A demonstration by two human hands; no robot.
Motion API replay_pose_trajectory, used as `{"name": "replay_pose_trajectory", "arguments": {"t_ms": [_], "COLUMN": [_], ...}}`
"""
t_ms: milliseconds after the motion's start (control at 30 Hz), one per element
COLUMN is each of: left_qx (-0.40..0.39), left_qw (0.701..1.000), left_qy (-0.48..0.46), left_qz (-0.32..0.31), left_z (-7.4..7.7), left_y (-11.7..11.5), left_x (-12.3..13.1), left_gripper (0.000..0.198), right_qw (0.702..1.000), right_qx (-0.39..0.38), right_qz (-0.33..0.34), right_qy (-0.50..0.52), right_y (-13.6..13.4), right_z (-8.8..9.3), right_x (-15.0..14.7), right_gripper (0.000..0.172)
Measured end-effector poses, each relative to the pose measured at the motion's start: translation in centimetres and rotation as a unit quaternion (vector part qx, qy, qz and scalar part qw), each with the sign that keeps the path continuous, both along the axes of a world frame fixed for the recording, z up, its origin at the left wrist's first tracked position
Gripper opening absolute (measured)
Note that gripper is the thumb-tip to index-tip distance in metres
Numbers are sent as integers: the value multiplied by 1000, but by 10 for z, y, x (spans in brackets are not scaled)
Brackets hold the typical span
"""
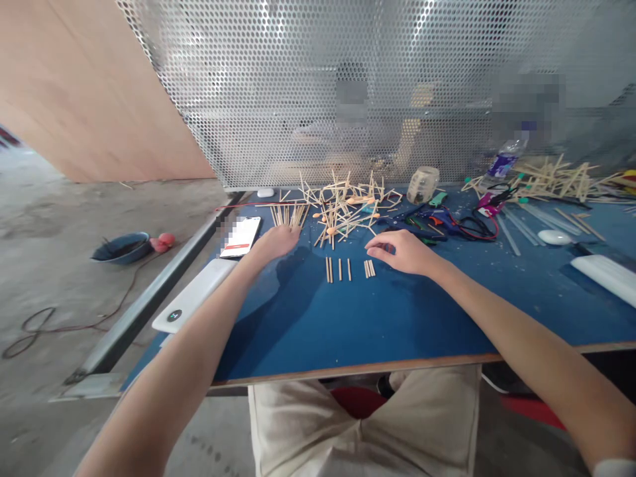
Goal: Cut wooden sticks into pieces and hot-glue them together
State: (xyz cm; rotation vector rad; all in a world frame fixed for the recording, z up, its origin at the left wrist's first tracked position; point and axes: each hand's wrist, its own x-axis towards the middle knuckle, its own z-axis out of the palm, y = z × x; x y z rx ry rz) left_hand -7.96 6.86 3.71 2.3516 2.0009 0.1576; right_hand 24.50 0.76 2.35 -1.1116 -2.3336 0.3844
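Note:
My left hand (278,240) reaches to a bundle of thin wooden sticks (288,215) at the table's back left. Its fingers are mostly hidden by the back of the hand, so I cannot see whether they grip any. My right hand (400,252) hovers over the table with bent fingers, a gap between thumb and forefinger, and nothing visible in it. Just left of it lie short cut sticks (370,268) in a small group. Longer stick pieces (329,269) stand apart in a row further left. Behind them is a tangle of sticks with orange joints (332,230).
A phone (241,237) and a white power bank (193,298) lie along the left edge. Glue guns with cables (442,222), a clear tub (423,184), glue sticks (511,233) and a water bottle (503,162) occupy the right. A perforated metal screen (308,86) closes the back.

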Motion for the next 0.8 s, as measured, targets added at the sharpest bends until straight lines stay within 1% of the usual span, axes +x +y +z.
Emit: {"name": "replay_pose_trajectory", "arguments": {"t_ms": [67, 133, 200, 267, 300, 367, 433, 500, 567, 633, 700, 800], "left_qx": [10, 42, 75, 77, 62, 23, -7, -28, -42, -47, -41, -24], "left_qw": [1000, 997, 987, 969, 960, 944, 932, 924, 919, 917, 918, 918], "left_qy": [-19, -53, -102, -148, -162, -174, -173, -167, -160, -156, -158, -169], "left_qz": [-14, -37, -98, -180, -218, -280, -319, -344, -357, -363, -362, -358], "left_z": [5, 8, 10, 11, 11, 13, 14, 15, 15, 15, 14, 12], "left_y": [-6, -14, -22, -29, -32, -37, -40, -43, -45, -47, -47, -47], "left_x": [0, 3, 8, 13, 15, 19, 22, 25, 27, 29, 30, 29], "left_gripper": [34, 37, 34, 29, 27, 24, 23, 25, 28, 30, 30, 30], "right_qw": [1000, 1000, 999, 998, 997, 991, 977, 967, 967, 971, 978, 988], "right_qx": [-6, -8, -11, 3, 28, 114, 205, 246, 243, 224, 192, 136], "right_qz": [-10, -16, -18, -18, -18, -24, -41, -59, -55, -30, 1, 33], "right_qy": [8, 22, 41, 67, 75, 68, 31, -15, -50, -72, -85, -71], "right_y": [0, -1, -2, -3, -4, -5, -6, -5, -3, 1, 4, 5], "right_z": [-1, -2, -3, -4, -3, 0, 4, 7, 8, 5, 0, -6], "right_x": [0, -1, -2, -3, -3, -4, -4, -4, -3, -2, -2, -3], "right_gripper": [33, 35, 37, 42, 45, 52, 55, 57, 57, 51, 39, 33]}}
